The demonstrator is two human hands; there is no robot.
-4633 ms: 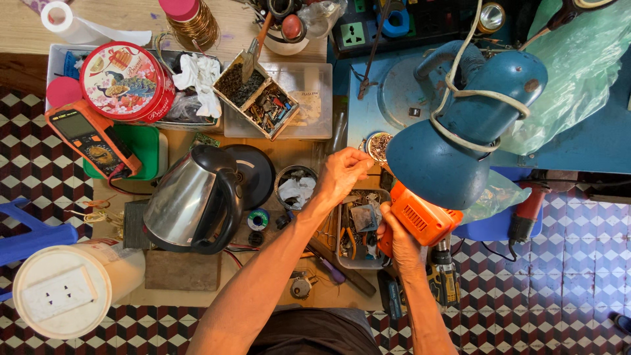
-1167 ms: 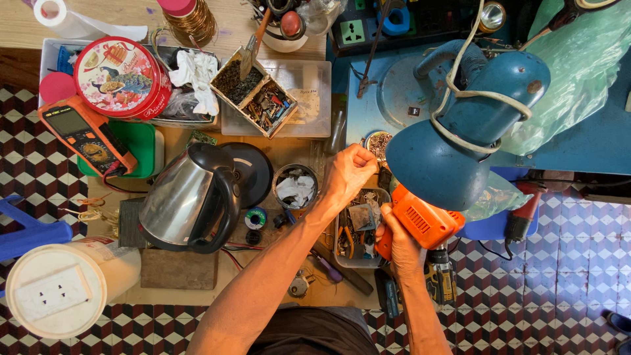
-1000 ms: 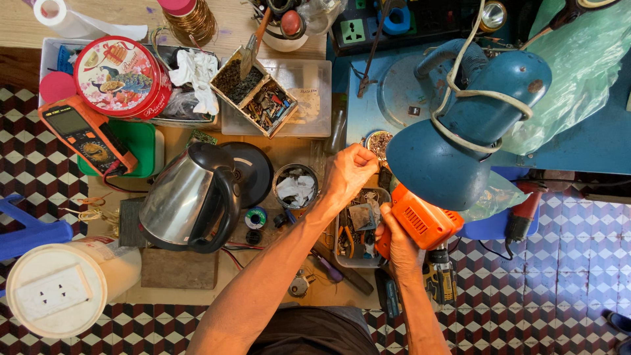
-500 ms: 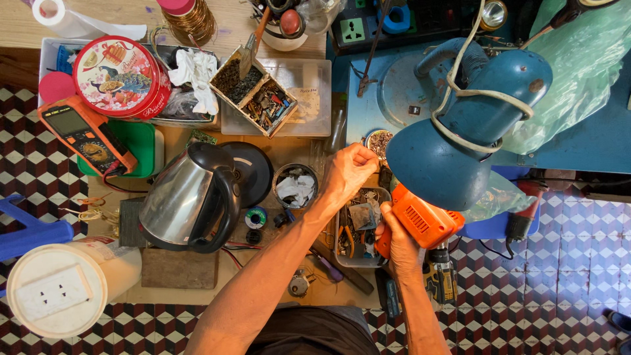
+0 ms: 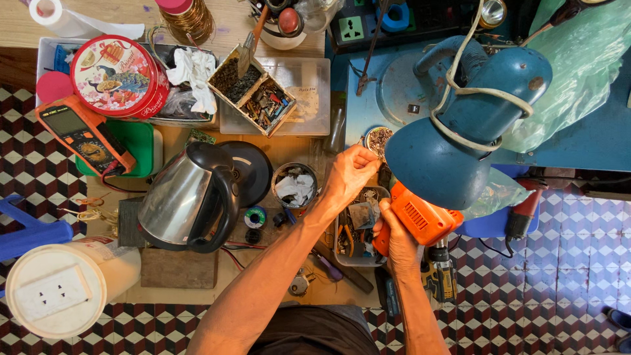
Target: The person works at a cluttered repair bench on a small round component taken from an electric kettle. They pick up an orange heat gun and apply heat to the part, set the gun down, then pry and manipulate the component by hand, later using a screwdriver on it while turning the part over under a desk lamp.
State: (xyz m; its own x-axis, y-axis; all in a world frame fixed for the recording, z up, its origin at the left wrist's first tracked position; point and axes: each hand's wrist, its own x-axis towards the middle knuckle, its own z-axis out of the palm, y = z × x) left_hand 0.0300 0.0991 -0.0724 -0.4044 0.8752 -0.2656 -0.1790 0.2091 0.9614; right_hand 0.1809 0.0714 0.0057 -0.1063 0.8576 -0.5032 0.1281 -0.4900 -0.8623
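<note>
My right hand (image 5: 394, 236) grips the handle of an orange power drill (image 5: 420, 219) that points up under a big blue lamp head (image 5: 453, 141). My left hand (image 5: 351, 172) is closed in a pinch near the drill's front end, just below a small round tin of bits (image 5: 378, 139); what its fingers hold is hidden. Both hands hover over a clear tray of small tools (image 5: 351, 233).
A steel kettle with a black handle (image 5: 187, 197) stands left of my arm. An orange multimeter (image 5: 82, 135), a red round tin (image 5: 112, 75), a cardboard box of small parts (image 5: 253, 98), a cup of crumpled paper (image 5: 294, 186) and a white bucket (image 5: 59, 296) crowd the wooden bench.
Little has changed. My left hand has shifted slightly up and stays pinched at the drill's front. My right hand keeps its grip on the drill.
</note>
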